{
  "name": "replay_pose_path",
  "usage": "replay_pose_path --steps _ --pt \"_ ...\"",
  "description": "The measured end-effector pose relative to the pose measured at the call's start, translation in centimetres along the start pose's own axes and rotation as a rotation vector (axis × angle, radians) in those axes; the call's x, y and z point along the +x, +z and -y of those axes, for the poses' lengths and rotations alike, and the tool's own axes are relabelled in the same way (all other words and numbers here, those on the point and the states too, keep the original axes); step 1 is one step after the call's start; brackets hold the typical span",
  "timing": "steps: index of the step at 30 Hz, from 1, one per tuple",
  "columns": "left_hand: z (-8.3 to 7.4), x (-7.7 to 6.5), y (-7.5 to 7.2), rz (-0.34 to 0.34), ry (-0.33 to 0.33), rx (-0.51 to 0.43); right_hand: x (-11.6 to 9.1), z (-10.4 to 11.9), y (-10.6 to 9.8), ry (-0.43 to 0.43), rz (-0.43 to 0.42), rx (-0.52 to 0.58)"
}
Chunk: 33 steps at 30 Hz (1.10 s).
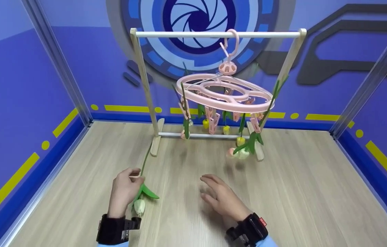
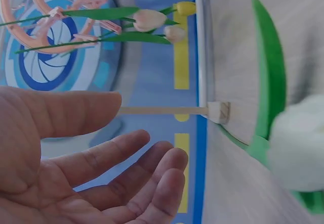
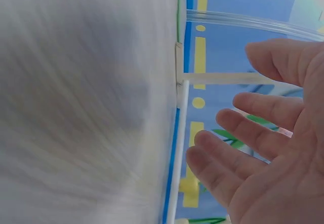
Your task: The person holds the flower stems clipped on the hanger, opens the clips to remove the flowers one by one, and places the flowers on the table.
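Observation:
An artificial white tulip (image 1: 139,207) with green leaves and a long stem lies on the table, its bloom toward the near side. Just above its stem is my left hand (image 1: 125,190), thumb and fingers apart and loosely bent. In the left wrist view nothing sits between those fingers, and the tulip's bloom (image 2: 298,143) and leaf are beyond the fingertips. My right hand (image 1: 224,199) hovers over the middle of the table with relaxed, spread fingers and holds nothing. The right wrist view also shows this hand (image 3: 263,133) with a bare palm.
A pink oval clip hanger (image 1: 214,102) hangs by its hook from the top bar (image 1: 179,34) of a wooden rack. Several tulips hang bloom-down from its clips (image 1: 212,125), among them a yellow tulip (image 1: 241,141). Blue walls (image 1: 4,113) enclose the table on three sides.

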<state>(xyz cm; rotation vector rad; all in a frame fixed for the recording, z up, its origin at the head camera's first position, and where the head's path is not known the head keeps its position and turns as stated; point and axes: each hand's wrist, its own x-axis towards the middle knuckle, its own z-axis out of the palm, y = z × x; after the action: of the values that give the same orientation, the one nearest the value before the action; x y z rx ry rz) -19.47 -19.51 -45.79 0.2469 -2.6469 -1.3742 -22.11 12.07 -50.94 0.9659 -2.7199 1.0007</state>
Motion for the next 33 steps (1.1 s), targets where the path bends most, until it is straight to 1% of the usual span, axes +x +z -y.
replay_pose_path --steps 4,7,11,13,16,18,21,24,28,33 --pt "-1.2 -0.5 0.1 -0.032 0.044 -0.014 -0.1 0.0 -0.8 0.009 -0.026 0.031" --pt "-2.0 -0.9 0.1 -0.036 0.07 -0.041 -0.3 0.0 -1.5 0.004 -0.059 0.039" --pt "-3.1 -1.6 0.3 -0.021 0.125 -0.084 -0.4 0.0 -2.5 -0.009 -0.125 0.051" --pt "-3.7 -1.9 0.5 -0.014 0.155 -0.099 -0.5 -0.1 -3.1 0.003 -0.161 0.077" --pt "-4.6 -2.4 0.9 0.0 0.204 -0.115 -0.5 -0.4 -4.0 0.007 -0.232 0.098" --pt "-5.2 -2.6 1.2 0.013 0.243 -0.118 -0.4 -0.7 -4.7 -0.013 -0.291 0.103" --pt "-6.3 -2.7 1.9 0.039 0.304 -0.13 -0.2 -1.2 -6.1 -0.058 -0.385 0.085" --pt "-7.4 -2.8 2.8 0.048 0.363 -0.156 -0.1 -1.8 -7.6 -0.076 -0.463 0.066" --pt "-8.9 -2.8 4.4 0.051 0.441 -0.203 0.0 -2.5 -9.9 -0.053 -0.539 0.042" --pt "-10.9 -3.1 6.8 0.041 0.526 -0.215 0.1 -3.3 -12.8 -0.032 -0.611 0.031"
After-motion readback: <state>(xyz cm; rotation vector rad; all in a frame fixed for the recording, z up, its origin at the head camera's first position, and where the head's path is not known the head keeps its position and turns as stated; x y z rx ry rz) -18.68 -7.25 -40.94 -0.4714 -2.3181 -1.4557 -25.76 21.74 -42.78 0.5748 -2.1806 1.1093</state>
